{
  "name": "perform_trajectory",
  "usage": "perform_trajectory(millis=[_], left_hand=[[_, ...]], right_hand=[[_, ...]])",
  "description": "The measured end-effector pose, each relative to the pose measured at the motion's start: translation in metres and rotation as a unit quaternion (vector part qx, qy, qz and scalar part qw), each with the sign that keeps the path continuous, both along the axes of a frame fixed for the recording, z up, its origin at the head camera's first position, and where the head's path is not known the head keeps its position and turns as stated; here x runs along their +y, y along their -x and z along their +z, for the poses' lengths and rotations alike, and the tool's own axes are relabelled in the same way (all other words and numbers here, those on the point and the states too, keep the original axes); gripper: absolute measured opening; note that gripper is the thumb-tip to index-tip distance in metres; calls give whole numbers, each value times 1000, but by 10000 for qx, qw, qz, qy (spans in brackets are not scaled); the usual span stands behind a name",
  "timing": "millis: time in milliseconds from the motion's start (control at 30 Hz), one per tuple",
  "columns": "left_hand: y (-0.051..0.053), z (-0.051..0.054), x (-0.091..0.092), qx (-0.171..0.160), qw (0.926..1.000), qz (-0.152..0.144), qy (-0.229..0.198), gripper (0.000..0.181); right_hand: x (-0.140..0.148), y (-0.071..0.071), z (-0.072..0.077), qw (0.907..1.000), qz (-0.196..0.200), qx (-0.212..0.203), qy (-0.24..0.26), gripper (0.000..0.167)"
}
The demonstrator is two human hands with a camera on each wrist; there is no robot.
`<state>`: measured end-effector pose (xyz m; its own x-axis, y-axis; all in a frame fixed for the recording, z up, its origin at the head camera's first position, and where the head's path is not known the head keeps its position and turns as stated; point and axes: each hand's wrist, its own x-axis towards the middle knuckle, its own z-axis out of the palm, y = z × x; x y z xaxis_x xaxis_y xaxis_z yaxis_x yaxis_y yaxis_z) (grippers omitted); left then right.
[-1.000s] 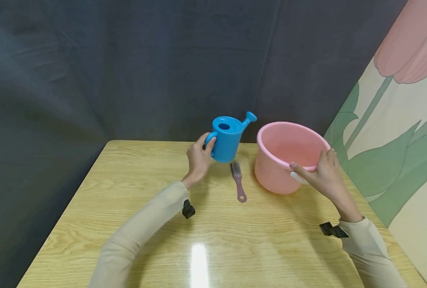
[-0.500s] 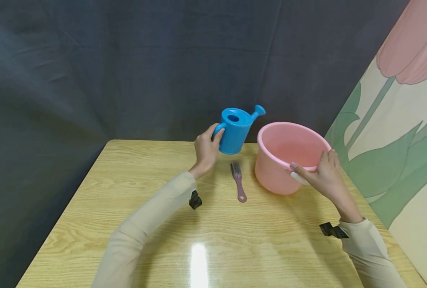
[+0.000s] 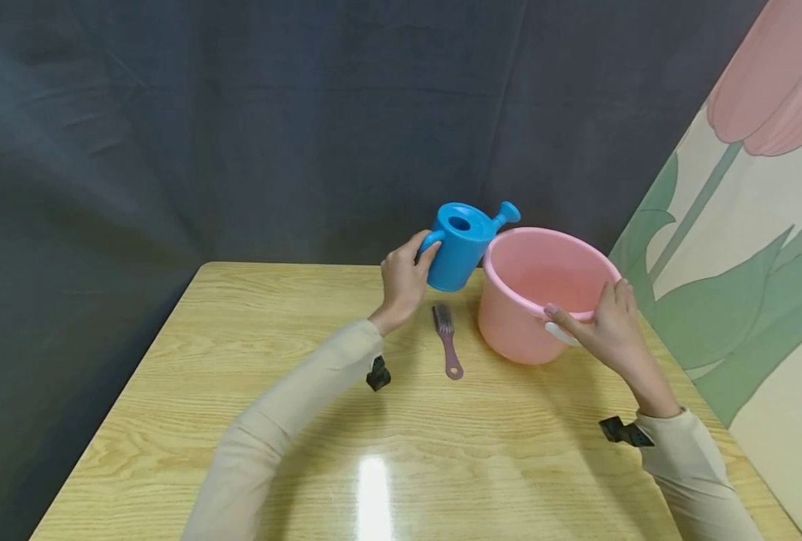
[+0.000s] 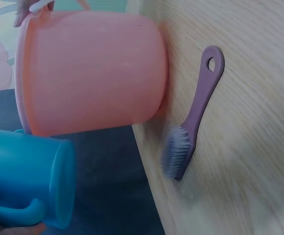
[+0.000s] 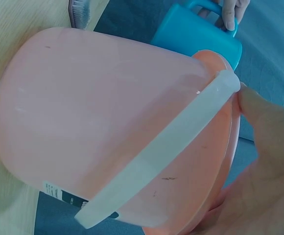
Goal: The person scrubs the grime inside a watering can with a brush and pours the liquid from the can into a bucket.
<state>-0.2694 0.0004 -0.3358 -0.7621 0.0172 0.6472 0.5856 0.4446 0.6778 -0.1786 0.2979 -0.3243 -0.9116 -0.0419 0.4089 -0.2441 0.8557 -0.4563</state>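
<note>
Watering can (image 3: 458,257) hung beside pink bucket (image 3: 517,332)
Left grip (image 3: 404,282) held the can's handle (image 3: 432,238); right grip (image 3: 610,323) held the bucket's rim (image 3: 523,301).

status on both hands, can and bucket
Left hand grips watering can, raised beside bucket. Right hand grips bucket. Brush on table, seemingly not in the way.

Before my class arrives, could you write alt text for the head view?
A left hand holds up a blue plastic watering can beside a round pink plastic bucket, gripped by the right hand. A purple-handled brush lies on the pale wood-grain table.
</note>
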Motion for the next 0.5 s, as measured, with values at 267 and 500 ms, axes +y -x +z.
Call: perform_trajectory(millis=[267,500], left_hand=[[0,6,7,351,9986,-1,401,26],[1,7,5,599,9946,-63,844,20]], right_hand=[[1,0,1,10000,4,-49,-6,92],[0,-1,1,9999,-18,-121,-98,95]])
